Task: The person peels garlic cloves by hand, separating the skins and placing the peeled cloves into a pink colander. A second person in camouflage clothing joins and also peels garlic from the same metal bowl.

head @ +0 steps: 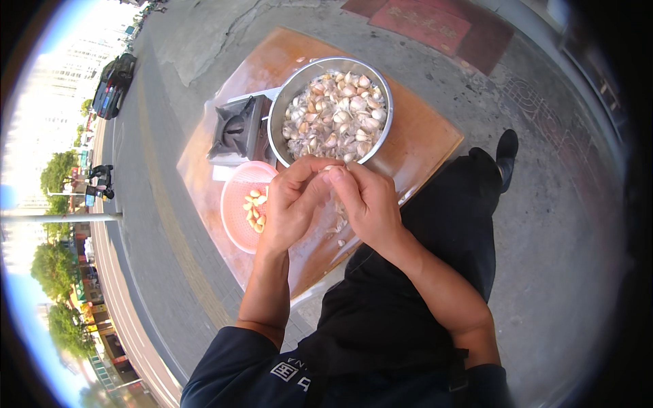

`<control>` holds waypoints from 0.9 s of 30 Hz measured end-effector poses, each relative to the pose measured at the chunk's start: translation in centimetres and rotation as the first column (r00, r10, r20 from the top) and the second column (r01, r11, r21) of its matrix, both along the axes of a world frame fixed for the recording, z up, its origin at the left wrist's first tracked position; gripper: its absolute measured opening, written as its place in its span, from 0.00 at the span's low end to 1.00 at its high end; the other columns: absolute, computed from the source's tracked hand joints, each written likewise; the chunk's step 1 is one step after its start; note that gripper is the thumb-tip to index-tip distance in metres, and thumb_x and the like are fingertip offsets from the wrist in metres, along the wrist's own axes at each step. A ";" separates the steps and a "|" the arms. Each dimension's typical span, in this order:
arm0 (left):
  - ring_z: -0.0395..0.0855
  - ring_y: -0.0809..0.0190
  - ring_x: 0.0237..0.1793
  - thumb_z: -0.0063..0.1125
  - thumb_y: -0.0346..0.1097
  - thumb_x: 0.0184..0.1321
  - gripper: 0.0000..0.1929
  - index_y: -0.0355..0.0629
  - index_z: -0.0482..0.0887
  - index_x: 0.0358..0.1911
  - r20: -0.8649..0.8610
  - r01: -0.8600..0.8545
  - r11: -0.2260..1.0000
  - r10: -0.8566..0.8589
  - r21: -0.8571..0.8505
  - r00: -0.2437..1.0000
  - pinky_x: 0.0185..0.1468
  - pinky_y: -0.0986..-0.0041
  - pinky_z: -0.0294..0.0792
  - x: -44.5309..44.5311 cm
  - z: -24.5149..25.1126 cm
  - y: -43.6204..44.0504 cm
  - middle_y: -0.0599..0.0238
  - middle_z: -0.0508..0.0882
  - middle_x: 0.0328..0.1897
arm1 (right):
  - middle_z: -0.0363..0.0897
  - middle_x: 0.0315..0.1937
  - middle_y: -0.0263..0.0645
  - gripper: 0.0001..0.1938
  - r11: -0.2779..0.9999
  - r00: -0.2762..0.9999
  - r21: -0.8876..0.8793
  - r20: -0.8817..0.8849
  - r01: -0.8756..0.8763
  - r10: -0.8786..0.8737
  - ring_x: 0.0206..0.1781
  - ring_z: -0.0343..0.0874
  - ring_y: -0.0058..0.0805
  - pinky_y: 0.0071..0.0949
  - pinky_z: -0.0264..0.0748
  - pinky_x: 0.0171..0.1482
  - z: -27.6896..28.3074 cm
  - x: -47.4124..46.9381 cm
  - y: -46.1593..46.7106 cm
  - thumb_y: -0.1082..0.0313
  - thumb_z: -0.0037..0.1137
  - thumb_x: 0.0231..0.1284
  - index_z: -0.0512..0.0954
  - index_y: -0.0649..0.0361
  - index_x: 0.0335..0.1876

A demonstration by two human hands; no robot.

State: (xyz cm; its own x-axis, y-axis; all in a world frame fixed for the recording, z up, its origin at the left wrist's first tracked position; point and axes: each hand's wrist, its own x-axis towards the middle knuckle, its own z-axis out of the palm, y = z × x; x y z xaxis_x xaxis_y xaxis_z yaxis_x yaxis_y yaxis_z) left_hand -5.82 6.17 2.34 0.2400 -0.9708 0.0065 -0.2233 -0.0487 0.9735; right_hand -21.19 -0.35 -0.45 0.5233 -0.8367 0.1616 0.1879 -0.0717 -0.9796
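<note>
My left hand [296,204] and my right hand [370,204] meet at the near rim of a large metal bowl [388,109]. Their thumbs and fingertips pinch a small garlic clove [332,167] between them, mostly hidden by the fingers. Unpeeled garlic cloves [342,117] with papery skins fill much of the bowl. Left of my left hand lies a pink plastic basket [235,224], partly covered by that hand. Several peeled garlic cloves [254,206] rest in it. Bits of garlic skin [337,224] lie on the tabletop below my hands.
The brown square table [418,127] also carries a portable gas stove [237,130], left of the bowl. A loose clove [341,243] lies near the table's close edge. My black-clad leg [449,204] is beside its right corner. Beyond are pavement, a road and a dark car [115,84].
</note>
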 end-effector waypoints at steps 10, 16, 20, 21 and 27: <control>0.83 0.69 0.31 0.60 0.34 0.77 0.14 0.29 0.86 0.56 -0.404 -0.204 0.966 0.126 -0.157 0.906 0.36 0.77 0.75 -1.0 -1.1 0.4 0.61 0.90 0.43 | 0.75 0.21 0.31 0.22 0.983 0.990 0.182 0.137 -0.009 -0.017 0.25 0.73 0.19 0.27 0.69 0.29 0.8 2.8 0.2 0.55 0.43 0.87 0.83 0.66 0.44; 0.85 0.67 0.36 0.60 0.33 0.77 0.14 0.30 0.86 0.56 -0.512 -0.240 0.954 0.118 -0.180 0.851 0.38 0.76 0.75 -1.3 -2.1 0.4 0.59 0.90 0.45 | 0.72 0.21 0.27 0.23 0.934 0.977 0.357 0.199 0.006 -0.082 0.24 0.68 0.15 0.24 0.66 0.28 0.1 4.0 0.5 0.56 0.43 0.87 0.80 0.64 0.36; 0.85 0.67 0.36 0.60 0.35 0.77 0.15 0.31 0.85 0.58 -0.684 -0.292 0.940 0.097 -0.175 0.723 0.40 0.75 0.76 -1.4 -2.8 0.1 0.60 0.89 0.44 | 0.71 0.22 0.27 0.23 0.927 0.972 0.373 0.200 0.040 -0.122 0.26 0.68 0.14 0.23 0.66 0.29 -0.2 4.4 -0.4 0.57 0.44 0.87 0.76 0.62 0.31; 0.85 0.67 0.36 0.61 0.36 0.77 0.15 0.31 0.85 0.59 -0.748 -0.304 0.938 0.080 -0.168 0.659 0.41 0.75 0.76 -1.3 -2.8 -0.1 0.61 0.89 0.43 | 0.71 0.22 0.28 0.23 0.934 0.970 0.354 0.207 0.048 -0.128 0.26 0.68 0.14 0.23 0.67 0.30 -0.2 4.3 -0.8 0.56 0.44 0.87 0.75 0.62 0.32; 0.81 0.66 0.35 0.58 0.37 0.78 0.18 0.33 0.81 0.64 -0.732 -0.271 0.946 0.058 -0.176 0.679 0.35 0.73 0.75 -2.2 0.1 0.7 0.56 0.86 0.45 | 0.76 0.44 0.43 0.25 0.856 0.894 -0.509 -0.341 0.085 -0.291 0.39 0.83 0.43 0.39 0.80 0.43 -0.2 2.3 -2.6 0.73 0.56 0.73 0.76 0.51 0.74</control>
